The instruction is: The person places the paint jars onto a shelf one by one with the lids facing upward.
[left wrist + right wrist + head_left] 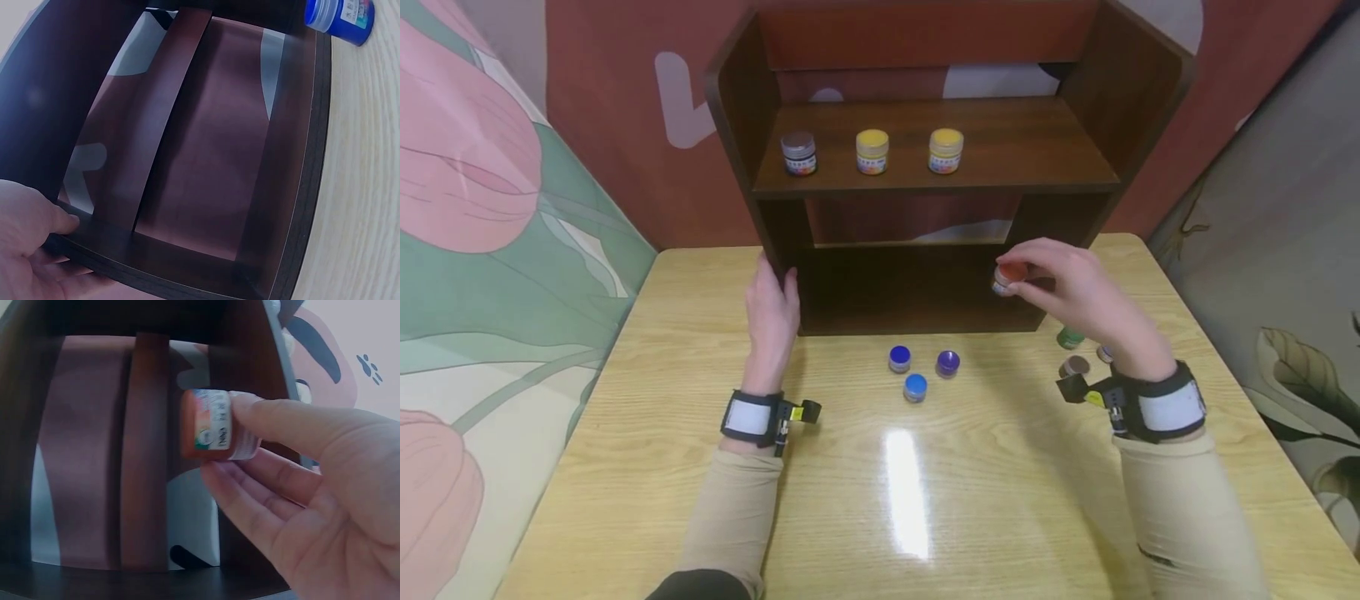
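Observation:
My right hand pinches a small orange-lidded paint jar between thumb and fingers, in front of the lower opening of a dark brown wooden shelf. In the right wrist view the jar lies on its side, its printed label showing. My left hand grips the shelf's left side panel; in the left wrist view its thumb is on the inner face and its fingers are outside. On the upper board stand a dark paint jar and two yellow paint jars, all upright.
On the wooden table, before the shelf, are a dark blue jar, a lighter blue jar and a purple jar. Near my right wrist are a green jar, a brown jar and another partly hidden one.

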`<state>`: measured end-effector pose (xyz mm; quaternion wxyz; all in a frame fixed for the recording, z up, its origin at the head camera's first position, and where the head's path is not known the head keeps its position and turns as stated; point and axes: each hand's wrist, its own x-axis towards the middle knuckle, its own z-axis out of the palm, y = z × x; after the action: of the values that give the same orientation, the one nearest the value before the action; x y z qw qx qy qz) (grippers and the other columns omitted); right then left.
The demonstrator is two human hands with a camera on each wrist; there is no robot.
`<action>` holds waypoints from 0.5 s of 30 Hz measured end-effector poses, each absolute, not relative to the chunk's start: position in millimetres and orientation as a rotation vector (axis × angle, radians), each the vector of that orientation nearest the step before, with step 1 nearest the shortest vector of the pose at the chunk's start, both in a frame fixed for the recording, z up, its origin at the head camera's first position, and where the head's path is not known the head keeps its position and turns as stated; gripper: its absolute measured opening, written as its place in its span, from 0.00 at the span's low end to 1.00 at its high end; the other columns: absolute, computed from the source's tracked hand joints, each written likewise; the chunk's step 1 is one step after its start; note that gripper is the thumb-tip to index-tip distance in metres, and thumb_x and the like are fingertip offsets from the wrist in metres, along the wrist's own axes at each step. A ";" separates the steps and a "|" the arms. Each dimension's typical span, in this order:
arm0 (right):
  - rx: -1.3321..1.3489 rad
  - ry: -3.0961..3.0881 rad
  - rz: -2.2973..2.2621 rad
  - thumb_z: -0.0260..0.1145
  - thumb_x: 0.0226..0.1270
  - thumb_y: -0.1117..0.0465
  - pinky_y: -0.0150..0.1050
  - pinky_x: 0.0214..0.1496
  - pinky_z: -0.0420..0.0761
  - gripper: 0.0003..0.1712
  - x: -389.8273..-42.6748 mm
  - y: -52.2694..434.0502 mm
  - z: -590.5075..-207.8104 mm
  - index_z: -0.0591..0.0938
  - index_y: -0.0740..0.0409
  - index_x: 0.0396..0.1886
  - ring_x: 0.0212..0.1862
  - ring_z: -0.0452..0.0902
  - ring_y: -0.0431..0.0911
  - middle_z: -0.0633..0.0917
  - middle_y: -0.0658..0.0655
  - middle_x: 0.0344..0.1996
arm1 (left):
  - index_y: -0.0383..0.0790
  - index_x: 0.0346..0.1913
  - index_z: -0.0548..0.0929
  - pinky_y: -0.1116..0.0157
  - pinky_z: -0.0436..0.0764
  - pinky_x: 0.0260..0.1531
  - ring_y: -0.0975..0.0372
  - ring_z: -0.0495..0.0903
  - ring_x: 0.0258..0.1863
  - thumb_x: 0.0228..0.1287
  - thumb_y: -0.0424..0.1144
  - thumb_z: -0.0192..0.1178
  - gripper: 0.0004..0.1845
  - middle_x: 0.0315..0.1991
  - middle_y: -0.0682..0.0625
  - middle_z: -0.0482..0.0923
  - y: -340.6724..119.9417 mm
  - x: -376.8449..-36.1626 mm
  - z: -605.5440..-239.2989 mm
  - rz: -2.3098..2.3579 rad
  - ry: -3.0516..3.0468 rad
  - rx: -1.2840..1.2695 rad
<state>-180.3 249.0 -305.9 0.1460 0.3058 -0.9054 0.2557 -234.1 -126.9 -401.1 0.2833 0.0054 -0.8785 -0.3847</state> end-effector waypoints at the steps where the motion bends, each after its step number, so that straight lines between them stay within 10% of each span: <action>1: 0.885 -2.585 0.761 0.73 0.58 0.72 0.26 0.53 0.82 0.22 -180.5 249.7 -303.2 0.83 0.64 0.53 0.45 0.82 0.52 0.86 0.63 0.47 | 0.31 0.64 0.71 0.46 0.80 0.58 0.41 0.81 0.58 0.74 0.36 0.55 0.20 0.57 0.32 0.80 -126.8 -234.2 -400.7 -1.031 -2.354 0.017; 5: 0.875 -2.509 0.760 0.73 0.56 0.74 0.11 0.52 0.68 0.23 -180.6 251.6 -290.8 0.83 0.64 0.53 0.46 0.81 0.52 0.86 0.63 0.48 | 0.32 0.64 0.70 0.47 0.80 0.58 0.42 0.80 0.58 0.74 0.36 0.55 0.20 0.58 0.32 0.80 -125.9 -234.3 -398.6 -1.034 -2.363 0.023; 15: 0.808 -2.509 0.666 0.73 0.58 0.70 0.18 0.44 0.68 0.24 -175.4 249.7 -262.1 0.84 0.57 0.56 0.47 0.81 0.47 0.86 0.58 0.51 | 0.32 0.64 0.70 0.47 0.81 0.58 0.42 0.81 0.58 0.74 0.35 0.55 0.20 0.57 0.32 0.80 -126.2 -234.8 -398.9 -1.040 -2.370 0.029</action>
<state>-175.4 249.7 -262.1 0.2100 0.2907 -0.9023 0.2395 -234.8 -126.2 -398.9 0.2732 0.0106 -0.8808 -0.3866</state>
